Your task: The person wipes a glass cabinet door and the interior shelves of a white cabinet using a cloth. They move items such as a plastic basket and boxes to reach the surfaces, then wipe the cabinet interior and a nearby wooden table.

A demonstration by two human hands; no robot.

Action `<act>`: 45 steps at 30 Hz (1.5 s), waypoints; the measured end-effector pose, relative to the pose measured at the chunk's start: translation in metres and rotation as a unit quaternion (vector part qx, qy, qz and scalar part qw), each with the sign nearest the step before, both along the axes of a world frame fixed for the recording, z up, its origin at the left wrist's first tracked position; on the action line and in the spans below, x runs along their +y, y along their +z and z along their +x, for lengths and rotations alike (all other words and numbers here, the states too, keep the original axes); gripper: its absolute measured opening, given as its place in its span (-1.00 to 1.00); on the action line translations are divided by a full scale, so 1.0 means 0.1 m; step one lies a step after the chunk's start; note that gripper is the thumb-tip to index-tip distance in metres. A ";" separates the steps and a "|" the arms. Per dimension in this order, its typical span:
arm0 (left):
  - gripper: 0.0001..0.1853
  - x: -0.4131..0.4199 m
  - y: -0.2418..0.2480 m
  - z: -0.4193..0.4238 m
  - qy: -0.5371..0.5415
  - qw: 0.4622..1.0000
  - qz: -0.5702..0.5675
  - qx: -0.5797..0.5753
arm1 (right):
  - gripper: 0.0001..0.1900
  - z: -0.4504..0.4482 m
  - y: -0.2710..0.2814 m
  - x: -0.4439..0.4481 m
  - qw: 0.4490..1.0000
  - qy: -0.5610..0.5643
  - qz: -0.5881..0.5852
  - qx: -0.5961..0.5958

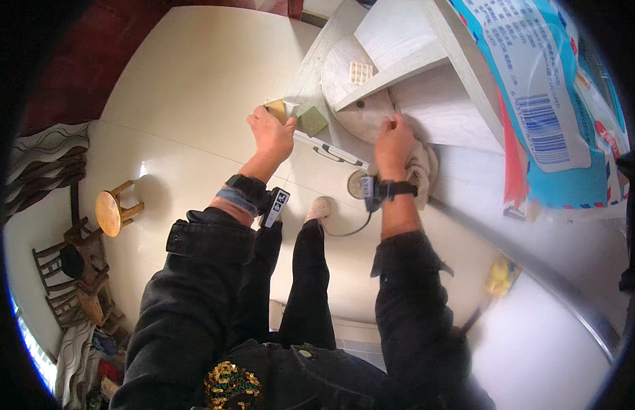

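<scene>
My left hand (271,134) grips a small yellowish box (276,109) at the outer edge of a pale wood-look corner shelf (317,77). Close by its thumb is a flat green box (313,121); whether the thumb touches it is unclear. My right hand (395,141) is over the rounded shelf board (358,120), fingers curled downward. A crumpled beige cloth (424,166) hangs from beneath that palm, partly hidden by the hand and wrist. Farther in on the rounded board lies a blister pack (360,73).
Blue-and-white plastic packaging (545,118) bearing writing crowds the right side. A white surface with a curved metal edge (543,289) runs beneath it. A wooden stool (110,212) stands at left, near dark wooden chairs (56,274). A cable (348,233) dangles from my right wrist device.
</scene>
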State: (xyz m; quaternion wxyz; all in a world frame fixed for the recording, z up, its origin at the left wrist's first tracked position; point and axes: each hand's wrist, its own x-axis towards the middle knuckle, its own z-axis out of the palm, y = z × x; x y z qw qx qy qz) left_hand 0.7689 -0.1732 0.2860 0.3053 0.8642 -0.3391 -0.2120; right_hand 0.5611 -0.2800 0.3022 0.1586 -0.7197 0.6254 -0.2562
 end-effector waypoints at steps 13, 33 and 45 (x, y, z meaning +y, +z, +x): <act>-0.32 0.00 0.11 -0.03 0.033 0.998 -0.005 0.056 | -0.75 -0.05 0.03 -0.46 0.986 -0.035 0.090 0.133; -0.34 0.00 0.11 -0.04 0.032 0.997 -0.016 0.072 | -0.72 0.06 -0.22 -0.77 0.986 0.108 -0.059 0.109; -0.35 0.02 0.07 -0.03 -0.001 1.000 -0.012 0.018 | -0.75 0.29 -0.25 -0.39 0.999 0.037 0.019 0.000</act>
